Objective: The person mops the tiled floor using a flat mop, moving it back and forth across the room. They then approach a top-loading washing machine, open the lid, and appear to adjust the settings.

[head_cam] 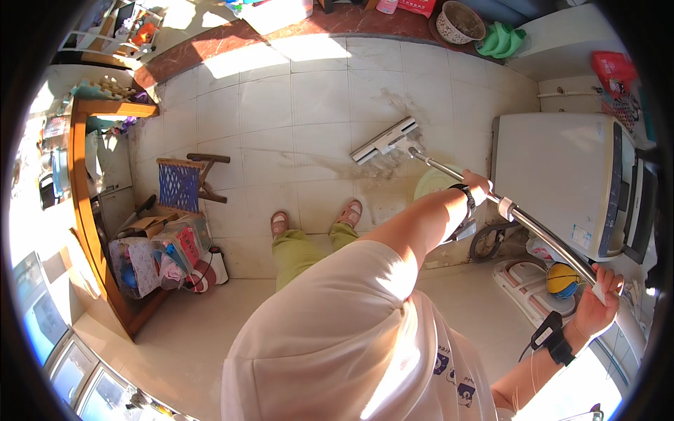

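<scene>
Both my hands hold a long-handled flat mop with a silver telescopic pole [545, 229]. My left hand [476, 187] grips the pole partway down, just above its thinner section. Close to the pole's top end, my right hand [600, 300] is wrapped around it. The mop's wide white head [385, 140] rests slantwise on the tiled floor, ahead of my feet and to the right. Dark wet-looking smears [387, 167] lie on the tiles around the head. My left forearm partly hides a pale green basin [434, 181].
A folding stool [180, 184] stands left, near clear storage boxes [181, 244]. On the right are a white washing machine [550, 173], a folded tub [518, 287] and a ball [562, 280]. A flowerpot [458, 23] and green watering can [500, 41] sit on the far ledge.
</scene>
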Tool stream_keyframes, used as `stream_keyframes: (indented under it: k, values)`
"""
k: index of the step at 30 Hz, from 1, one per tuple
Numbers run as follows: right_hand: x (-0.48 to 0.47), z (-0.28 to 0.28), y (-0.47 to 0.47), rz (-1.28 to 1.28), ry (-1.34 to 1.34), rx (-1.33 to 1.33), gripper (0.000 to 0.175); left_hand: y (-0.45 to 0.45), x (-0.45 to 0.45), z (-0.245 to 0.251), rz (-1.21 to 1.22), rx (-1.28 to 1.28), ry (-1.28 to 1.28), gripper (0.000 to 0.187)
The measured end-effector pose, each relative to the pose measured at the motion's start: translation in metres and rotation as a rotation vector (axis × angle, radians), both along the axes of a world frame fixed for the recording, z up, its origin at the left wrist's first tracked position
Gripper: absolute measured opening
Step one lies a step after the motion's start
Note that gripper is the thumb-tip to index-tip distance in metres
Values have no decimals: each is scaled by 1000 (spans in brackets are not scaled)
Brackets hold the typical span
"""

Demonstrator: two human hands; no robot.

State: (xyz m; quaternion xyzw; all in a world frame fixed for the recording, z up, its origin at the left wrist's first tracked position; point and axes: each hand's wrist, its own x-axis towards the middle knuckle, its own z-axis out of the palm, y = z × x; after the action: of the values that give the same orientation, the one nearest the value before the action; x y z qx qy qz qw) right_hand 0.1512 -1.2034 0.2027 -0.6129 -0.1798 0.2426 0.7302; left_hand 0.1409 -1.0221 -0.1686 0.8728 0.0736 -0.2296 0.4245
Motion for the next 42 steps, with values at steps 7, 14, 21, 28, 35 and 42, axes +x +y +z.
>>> stream_keyframes:
  k: [7,14,21,28,35,42]
  values:
    - [-30,-53,-10,195,-89,114,23,39,-93,-14,984,-855,254,20]
    - [-78,-139,113,428,68,237,25,162,-222,-39,1723,-898,140,30]
    - [-110,-226,205,603,241,320,32,234,-354,-100,999,-319,85,16]
    - [-65,-179,119,408,253,159,22,130,-278,-95,1247,-1037,245,9]
    - [-7,-28,28,299,4,0,29,0,-99,9,1297,-1029,431,19]
    - [4,-6,50,241,-119,84,30,36,-91,33,701,-1172,459,24]
